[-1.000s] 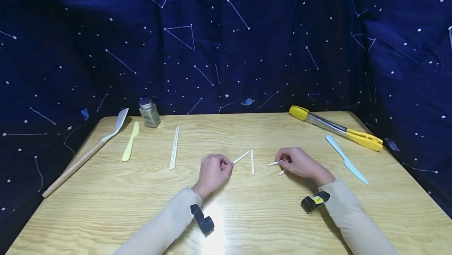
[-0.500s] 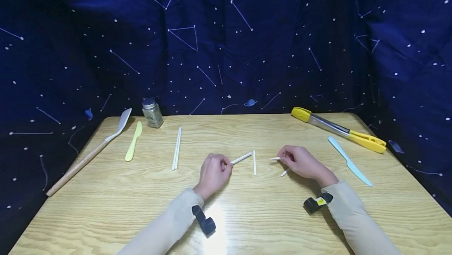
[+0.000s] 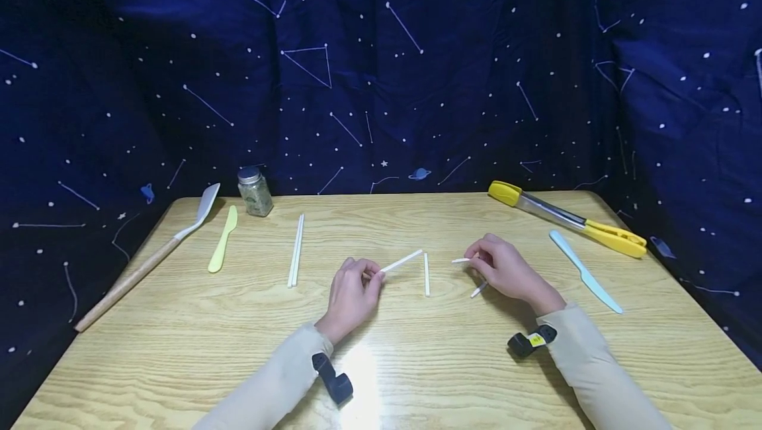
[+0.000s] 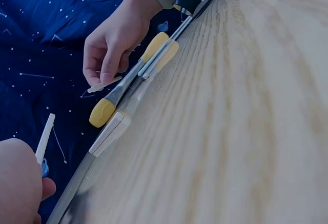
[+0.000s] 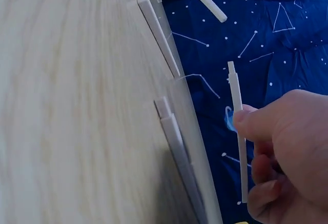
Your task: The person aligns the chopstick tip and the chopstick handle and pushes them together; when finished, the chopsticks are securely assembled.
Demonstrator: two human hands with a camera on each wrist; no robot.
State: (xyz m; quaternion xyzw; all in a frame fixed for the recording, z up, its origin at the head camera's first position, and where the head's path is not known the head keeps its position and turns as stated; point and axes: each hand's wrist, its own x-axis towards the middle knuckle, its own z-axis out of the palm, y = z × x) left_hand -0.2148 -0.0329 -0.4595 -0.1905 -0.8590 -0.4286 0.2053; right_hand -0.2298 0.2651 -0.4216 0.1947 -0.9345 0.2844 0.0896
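Left hand (image 3: 351,292) pinching one end of a white stick (image 3: 401,261), angled up off the wooden table (image 3: 178,350). Right hand (image 3: 503,270) gripping a shorter white stick (image 3: 460,260) between curled fingers.

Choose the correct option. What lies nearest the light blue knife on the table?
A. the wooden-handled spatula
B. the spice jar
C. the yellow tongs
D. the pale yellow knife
C: in the head view the yellow tongs lie just behind the light blue knife on the table's right side, while the other utensils sit far over on the left.
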